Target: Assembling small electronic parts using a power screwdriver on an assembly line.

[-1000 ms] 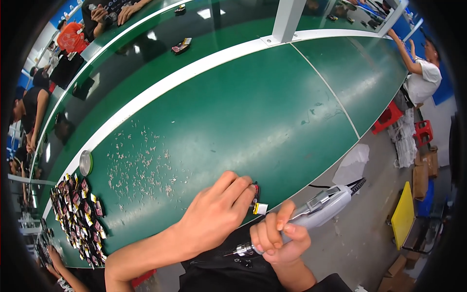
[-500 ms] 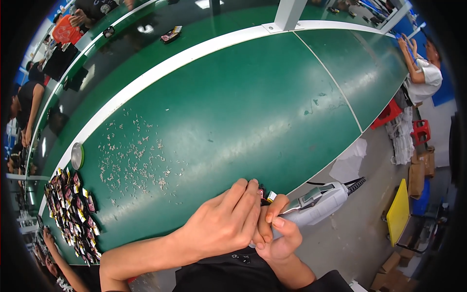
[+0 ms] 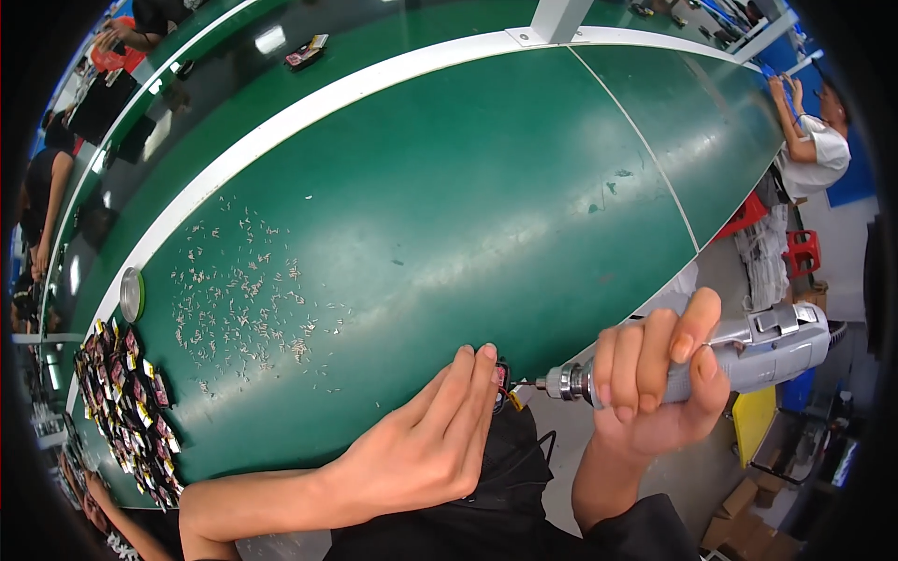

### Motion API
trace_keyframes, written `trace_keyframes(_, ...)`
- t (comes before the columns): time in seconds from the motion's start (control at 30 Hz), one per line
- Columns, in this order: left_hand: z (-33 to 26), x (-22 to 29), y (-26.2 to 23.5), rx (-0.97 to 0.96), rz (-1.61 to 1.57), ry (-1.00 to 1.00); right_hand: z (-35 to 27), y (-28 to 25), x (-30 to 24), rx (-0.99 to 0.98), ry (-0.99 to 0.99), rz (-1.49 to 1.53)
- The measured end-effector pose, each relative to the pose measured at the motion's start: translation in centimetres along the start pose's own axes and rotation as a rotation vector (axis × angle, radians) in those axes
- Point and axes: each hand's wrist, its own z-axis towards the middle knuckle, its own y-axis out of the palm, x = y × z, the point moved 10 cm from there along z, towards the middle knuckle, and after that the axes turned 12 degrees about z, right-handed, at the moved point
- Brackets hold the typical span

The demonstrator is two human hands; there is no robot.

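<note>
My right hand (image 3: 655, 383) is wrapped round a grey electric screwdriver (image 3: 781, 351) with a metal chuck, held sideways beyond the table's near edge. Its thumb and forefinger tips come close together; anything between them is too small to make out. The thin bit points left at a small black device (image 3: 502, 376) with a pink label, red wire and yellow-white tag; contact cannot be made out. My left hand (image 3: 412, 435) holds that device at the table edge, fingers straight and side by side, covering most of it.
Tiny silvery pieces (image 3: 248, 299) lie scattered across the green table (image 3: 449, 206). Many similar black devices (image 3: 126, 411) are heaped at the left, beside a round tin (image 3: 132, 294). Another device (image 3: 307, 52) lies past the white rail. A co-worker (image 3: 814, 150) sits far right.
My right hand has moved right, away from my left fingers, and now grips the screwdriver, which has come up with its bit toward the device. My left hand has stayed at the device.
</note>
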Motion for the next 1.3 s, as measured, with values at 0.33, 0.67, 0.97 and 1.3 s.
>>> trace_keyframes(0.33,0.0,-0.5,0.2,0.012,-0.058,-0.034,0.5,-1.0,1.8,0.017,0.052,0.030)
trace_keyframes(0.67,-0.4,-0.5,0.3,0.028,-0.069,-0.044,1.0,0.6,2.3,-0.082,0.095,-0.071)
trace_keyframes(0.97,-0.1,-0.4,0.3,0.066,-0.067,-0.051,1.7,2.8,3.4,-0.208,0.180,-0.172)
trace_keyframes(1.3,-2.2,-0.5,-0.4,0.169,-0.027,-0.097,1.3,4.4,4.1,-0.430,0.175,0.138)
